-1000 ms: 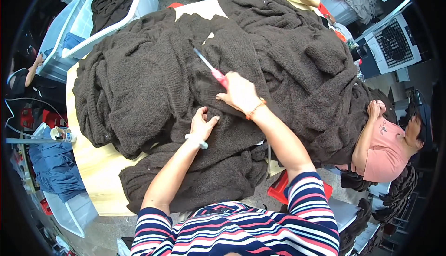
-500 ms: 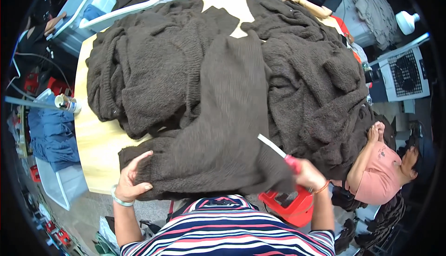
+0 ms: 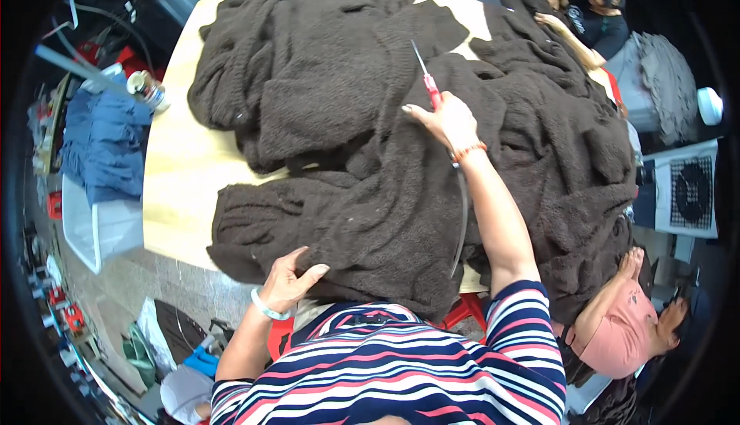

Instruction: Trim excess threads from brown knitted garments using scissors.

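A dark brown knitted garment (image 3: pixel 347 225) lies rumpled on the table in front of me, its near edge hanging toward my body. At its near left edge, my left hand (image 3: pixel 289 285) is closed on the cloth, with some fingers partly hidden in the folds. My right hand (image 3: pixel 447 120) reaches out over the far part of the garment. It grips red-handled scissors (image 3: pixel 431 90), with the narrow silver blade pointing away from me. The thumb and some fingers of that hand stretch out over the cloth.
Brown knitwear piles lie at the far left (image 3: pixel 324 78) and right (image 3: pixel 563 155) of the pale table (image 3: pixel 181 186). A jar (image 3: pixel 146 90) stands at its left edge. Co-workers sit at the right (image 3: pixel 617 332) and far right (image 3: pixel 605 24). A bin (image 3: pixel 96 232) holds blue cloth.
My right hand has moved from the near right, far forward and left, carrying the scissors. The garment has dropped flatter and bunched, and my left hand has shifted right along its near edge.
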